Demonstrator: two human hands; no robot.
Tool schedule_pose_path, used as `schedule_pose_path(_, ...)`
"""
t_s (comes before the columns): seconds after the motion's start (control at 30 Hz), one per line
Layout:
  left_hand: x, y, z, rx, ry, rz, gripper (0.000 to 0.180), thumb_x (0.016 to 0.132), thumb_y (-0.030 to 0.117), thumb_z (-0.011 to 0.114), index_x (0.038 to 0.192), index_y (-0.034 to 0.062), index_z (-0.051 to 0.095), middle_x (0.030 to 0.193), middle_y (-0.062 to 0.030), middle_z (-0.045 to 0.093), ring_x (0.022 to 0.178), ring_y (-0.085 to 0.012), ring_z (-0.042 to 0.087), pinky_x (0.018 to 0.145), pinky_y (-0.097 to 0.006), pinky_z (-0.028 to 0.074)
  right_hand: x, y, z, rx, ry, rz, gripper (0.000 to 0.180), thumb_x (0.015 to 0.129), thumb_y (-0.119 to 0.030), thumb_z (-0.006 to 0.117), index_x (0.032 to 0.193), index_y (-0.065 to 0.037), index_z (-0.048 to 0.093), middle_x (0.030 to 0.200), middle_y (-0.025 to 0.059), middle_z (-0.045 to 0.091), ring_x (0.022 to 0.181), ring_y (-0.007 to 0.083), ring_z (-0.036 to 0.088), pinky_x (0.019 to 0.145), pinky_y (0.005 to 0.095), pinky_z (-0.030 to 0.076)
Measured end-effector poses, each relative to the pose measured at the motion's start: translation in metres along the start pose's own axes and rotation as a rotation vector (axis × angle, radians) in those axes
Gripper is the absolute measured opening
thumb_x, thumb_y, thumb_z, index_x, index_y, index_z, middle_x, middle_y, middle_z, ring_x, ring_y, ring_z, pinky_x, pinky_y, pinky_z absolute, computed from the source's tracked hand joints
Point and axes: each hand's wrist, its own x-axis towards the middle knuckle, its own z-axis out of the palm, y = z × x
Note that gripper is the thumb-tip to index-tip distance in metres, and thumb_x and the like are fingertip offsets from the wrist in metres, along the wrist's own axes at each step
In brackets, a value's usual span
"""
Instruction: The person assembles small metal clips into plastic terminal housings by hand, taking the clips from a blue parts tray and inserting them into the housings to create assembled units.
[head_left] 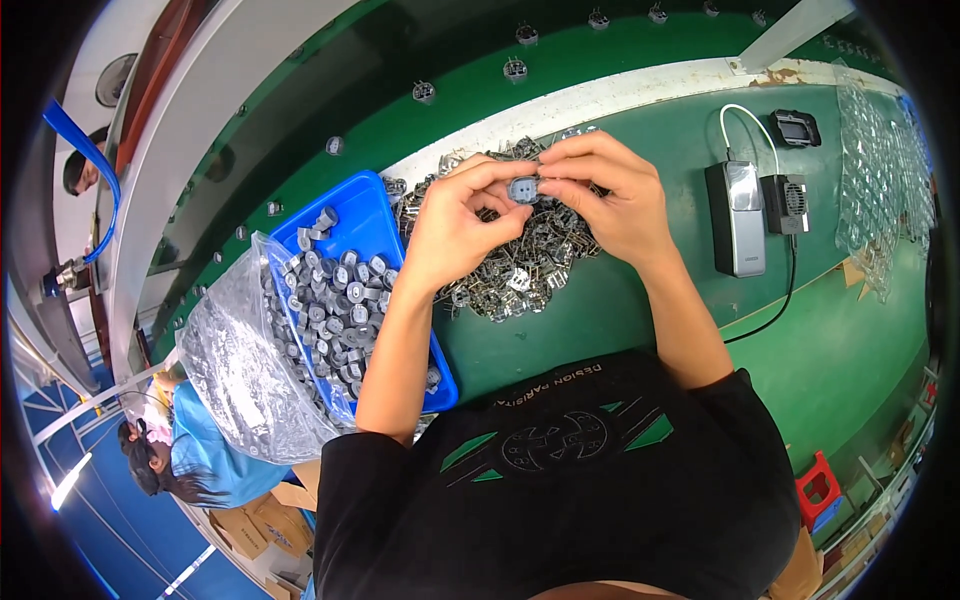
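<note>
Nearest: wearer's black shirt [560,500] with green print, at the near edge of the green bench [570,335]. Red stool [820,487] low on the right, off the bench. On the left, blue tray [447,385] loaded with loose grey round caps [345,310], some upright, some on their sides; clear plastic bag [230,350] lies along its left side, more caps showing through near the tray. Co-worker in a blue top [215,440] further left, beyond the bag. Center: both hands up over the metal parts pile [525,275]. Left hand [470,215] pinches a small grey part [523,190], thumb near side, fingers far side. Right hand [610,195] also closed on it, thumb and fingertips together at its right edge. So the part sits between the two hands, above the pile; fine detail too small to read. Right of the pile, well apart: silver-and-black device [742,225], black grilled block [786,203] just beside it, white cable [745,108] linking them, black cable [785,300] off the block's near end. Black frame [796,128] beyond those, bubble wrap [875,180] far right. Far side: white rail [640,90], then dark green surface [460,50] with small components [515,68] spaced along it.
</note>
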Motion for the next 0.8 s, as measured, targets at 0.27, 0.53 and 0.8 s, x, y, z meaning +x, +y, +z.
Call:
schedule_pose_path(0.27, -0.001, 0.002, 0.006, -0.096, -0.010, -0.058, 0.043, 0.077, -0.014, 0.067, 0.119, -0.0059, 0.065, 0.099, -0.0060, 0.053, 0.081, -0.0117, 0.062, 0.071, -0.022, 0.053, -0.002, -0.004, 0.006, -0.078, 0.026, -0.001, 0.018, 0.078, 0.001, 0.074, 0.095, -0.005, 0.075, 0.090, 0.0036, 0.063, 0.079, 0.0150, 0.061, 0.064, 0.0272, 0.049)
schedule_pose_path(0.53, -0.002, 0.001, 0.006, -0.078, -0.013, -0.074, 0.042, 0.078, -0.016, 0.067, 0.119, -0.0068, 0.065, 0.104, -0.0082, 0.056, 0.085, -0.0129, 0.064, 0.071, -0.021, 0.052, -0.002, -0.005, 0.008, -0.132, 0.007, -0.070, 0.016, 0.078, 0.001, 0.073, 0.094, -0.006, 0.073, 0.090, 0.0048, 0.061, 0.077, 0.0178, 0.060, 0.064, 0.0286, 0.049)
schedule_pose_path(0.8, 0.006, -0.005, -0.006, -0.186, 0.110, -0.100, 0.028, 0.083, -0.005, 0.069, 0.111, 0.0007, 0.072, 0.097, -0.0062, 0.065, 0.081, -0.0099, 0.064, 0.077, -0.023, 0.052, 0.000, -0.002, -0.002, -0.079, -0.055, -0.021, 0.025, 0.083, 0.004, 0.065, 0.105, -0.006, 0.072, 0.093, 0.0067, 0.063, 0.077, 0.0185, 0.061, 0.065, 0.0288, 0.049)
